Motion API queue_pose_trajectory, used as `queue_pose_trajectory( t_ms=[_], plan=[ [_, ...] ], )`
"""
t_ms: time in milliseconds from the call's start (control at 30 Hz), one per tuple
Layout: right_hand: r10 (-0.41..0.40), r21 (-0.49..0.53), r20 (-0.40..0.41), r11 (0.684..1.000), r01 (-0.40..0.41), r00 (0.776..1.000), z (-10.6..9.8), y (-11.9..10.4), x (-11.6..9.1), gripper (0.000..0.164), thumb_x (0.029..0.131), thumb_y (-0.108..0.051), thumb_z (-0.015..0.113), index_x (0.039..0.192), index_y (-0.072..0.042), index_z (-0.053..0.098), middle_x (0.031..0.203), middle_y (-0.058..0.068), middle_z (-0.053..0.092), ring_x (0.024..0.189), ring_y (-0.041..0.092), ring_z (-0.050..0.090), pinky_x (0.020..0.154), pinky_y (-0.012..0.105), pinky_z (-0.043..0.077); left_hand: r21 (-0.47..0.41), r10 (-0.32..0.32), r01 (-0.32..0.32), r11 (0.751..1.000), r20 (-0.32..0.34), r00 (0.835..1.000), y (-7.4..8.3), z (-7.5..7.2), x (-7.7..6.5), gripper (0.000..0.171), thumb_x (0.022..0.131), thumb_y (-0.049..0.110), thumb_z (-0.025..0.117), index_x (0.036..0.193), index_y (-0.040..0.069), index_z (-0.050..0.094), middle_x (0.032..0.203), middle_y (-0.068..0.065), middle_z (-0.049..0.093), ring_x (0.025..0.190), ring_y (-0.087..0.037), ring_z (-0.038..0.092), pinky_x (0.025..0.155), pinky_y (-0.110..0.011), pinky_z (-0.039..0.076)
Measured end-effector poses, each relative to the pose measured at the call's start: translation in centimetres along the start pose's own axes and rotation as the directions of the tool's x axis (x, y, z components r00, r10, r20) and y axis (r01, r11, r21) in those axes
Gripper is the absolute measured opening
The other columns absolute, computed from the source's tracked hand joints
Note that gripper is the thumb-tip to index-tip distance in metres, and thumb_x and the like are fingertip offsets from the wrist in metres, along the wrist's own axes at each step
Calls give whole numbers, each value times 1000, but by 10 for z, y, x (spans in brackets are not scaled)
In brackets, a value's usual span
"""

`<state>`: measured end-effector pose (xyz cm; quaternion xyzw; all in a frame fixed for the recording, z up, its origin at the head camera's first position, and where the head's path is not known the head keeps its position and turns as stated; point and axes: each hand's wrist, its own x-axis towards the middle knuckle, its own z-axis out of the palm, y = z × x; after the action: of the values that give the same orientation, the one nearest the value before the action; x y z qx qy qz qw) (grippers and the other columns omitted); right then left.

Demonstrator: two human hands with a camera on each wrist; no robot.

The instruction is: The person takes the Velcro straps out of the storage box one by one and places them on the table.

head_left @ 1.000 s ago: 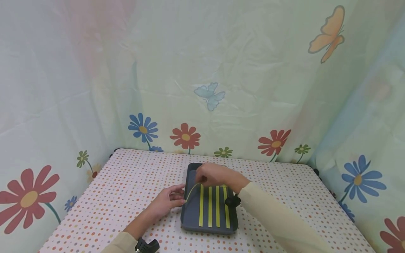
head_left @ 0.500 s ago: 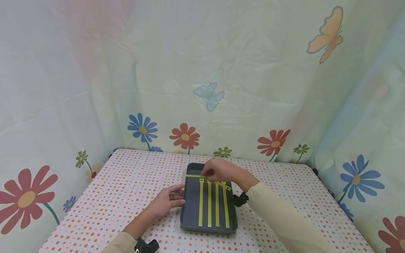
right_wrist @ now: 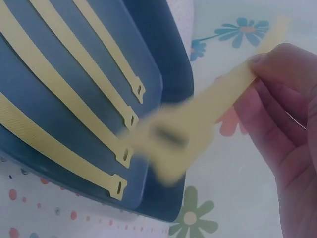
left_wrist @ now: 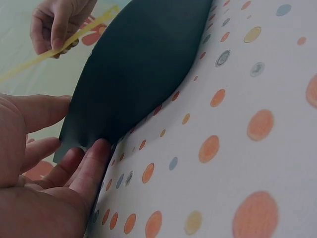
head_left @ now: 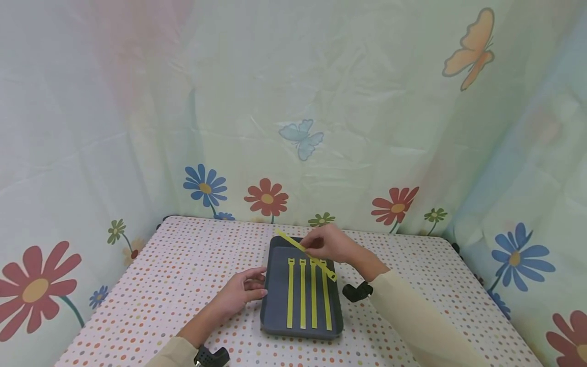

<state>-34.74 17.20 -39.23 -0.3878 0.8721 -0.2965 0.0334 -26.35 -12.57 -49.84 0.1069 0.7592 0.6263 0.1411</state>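
A dark grey-blue tray (head_left: 281, 306) stands on the table with several yellow hook-and-loop cable straps (head_left: 302, 295) laid lengthwise in it, slotted heads at the far end. Over its far end, my right hand (head_left: 326, 242) pinches another yellow strap (right_wrist: 230, 91) between thumb and fingers, partway along its length. That strap slants, its slotted head (right_wrist: 171, 139) hanging down over the heads of the lying ones. My left hand (head_left: 240, 291) rests at the tray's left side, fingers loosely bent and fingertips (left_wrist: 101, 146) against the outer wall (left_wrist: 133, 64).
The table wears a dotted cloth (head_left: 206, 255). Behind and at both sides hangs a curtain (head_left: 367, 127) printed with flowers and butterflies. A black wrist camera (head_left: 357, 292) sits beside the tray's right wall, and another (head_left: 212, 357) is on the left wrist.
My right hand has moved right and slightly away with its strap. The strap first bowed toward the tray's left side, then lay crosswise; now it slants, its plain end up over the far rim.
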Motion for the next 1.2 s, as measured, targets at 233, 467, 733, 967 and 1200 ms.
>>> queue_pose_trajectory(
  t_ms=[233,467,733,967,1200],
  plan=[
    [83,138,-92,988,-70,992,1,3,-10,24,92,-9,77,115,-10,78,107,7,78,91,14,75,77,24,61,-7,12,-12,1000,1,1000,-1,0,0,67,93,14,76,152,4,46,133,-15,58,112,-18,65,92,-31,58],
    [135,287,-152,954,-87,979,7,4,-18,31,91,-13,78,121,-7,74,102,10,77,90,16,75,78,28,62,-12,20,-20,1000,-2,1000,0,1,-1,66,94,12,75,152,3,46,133,-17,58,112,-18,65,91,-30,58],
    [180,336,-236,937,-94,955,18,10,-26,35,92,-13,77,125,-4,72,97,11,77,80,19,74,72,36,63,-7,19,-19,1000,6,1000,1,0,-1,67,94,13,75,152,3,45,133,-17,58,112,-19,65,91,-32,59],
    [265,456,-274,882,-118,925,30,12,-36,42,91,-14,79,131,-4,69,96,13,77,77,22,75,72,37,64,11,10,-11,1000,10,1000,1,0,-1,67,94,14,75,153,4,45,132,-17,57,111,-18,64,90,-29,58],
    [378,571,-330,810,-136,865,33,10,-46,50,91,-13,78,138,-2,63,97,13,74,78,17,76,73,37,64,30,8,-8,1000,8,1000,3,0,-2,66,94,13,75,153,4,45,132,-17,58,110,-18,65,89,-29,58]
  ],
)
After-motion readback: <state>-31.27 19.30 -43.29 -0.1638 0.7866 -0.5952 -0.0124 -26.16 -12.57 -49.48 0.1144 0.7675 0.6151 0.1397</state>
